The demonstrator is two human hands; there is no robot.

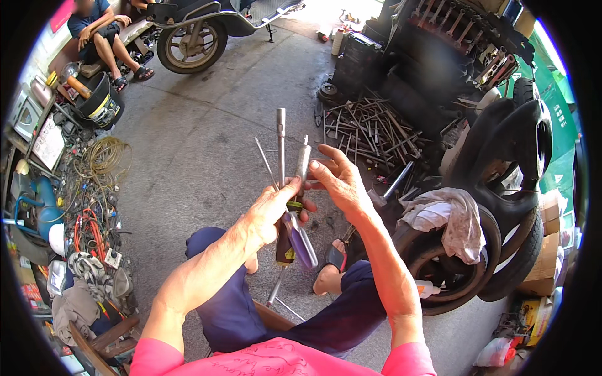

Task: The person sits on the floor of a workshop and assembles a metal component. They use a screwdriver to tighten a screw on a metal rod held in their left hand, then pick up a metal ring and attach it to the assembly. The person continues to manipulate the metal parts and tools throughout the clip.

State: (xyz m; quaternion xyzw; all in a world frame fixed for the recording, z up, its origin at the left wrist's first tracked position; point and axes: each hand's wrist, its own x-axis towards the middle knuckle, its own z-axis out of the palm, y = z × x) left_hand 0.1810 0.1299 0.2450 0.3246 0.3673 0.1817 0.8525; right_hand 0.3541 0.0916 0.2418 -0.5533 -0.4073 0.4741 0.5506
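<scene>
My left hand [276,210] is closed around a bundle of hand tools in front of my knees. Among them is a socket driver [281,147] with a long steel shaft pointing away from me. A thinner rod [265,163] sticks out to its left, and a silver cylindrical tool [303,164] with a narrow tip to its right. Below the fist show a purple screwdriver handle [300,241] and a dark handle with yellow-green marks [285,250]. My right hand [338,182] is beside the silver tool, fingers apart and thumb close to it; whether they touch, I cannot tell.
Metal rods and tools [373,128] lie heaped ahead right, near a dark rack with wrenches [445,22]. Tyres [523,250] and a draped rag [448,219] stand at right. Cables [88,232] and a black bucket [103,103] line the left. A scooter wheel [191,47] and a seated person [100,37] are beyond.
</scene>
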